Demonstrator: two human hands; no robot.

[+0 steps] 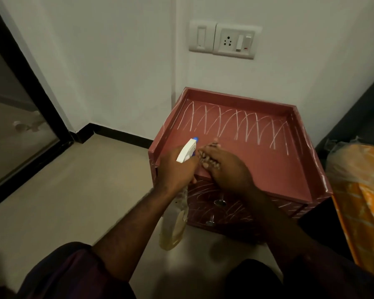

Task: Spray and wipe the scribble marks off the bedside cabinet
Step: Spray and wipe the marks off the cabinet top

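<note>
The cabinet (257, 160) stands against the wall (117, 61), bedding (365, 180) apparently at its right.

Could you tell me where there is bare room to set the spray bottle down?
The cabinet top is bare at its front right, between the right hand, the scribble marks and the right rim. The floor left of the cabinet is bare too. The front-left corner is crowded: the left hand grips the spray bottle beside the right hand.

1. One reddish-pink wooden bedside cabinet (257, 167) with a raised rim
2. Two round metal drawer knobs (219, 202)
3. One clear plastic spray bottle (187, 151) with a white trigger head
4. One speckled brown cloth (209, 157)
5. Two bare hands: left hand (177, 169), right hand (229, 169)
6. Two white plastic wall plates (203, 36)
7. One orange plastic-wrapped bundle (358, 180)
</note>
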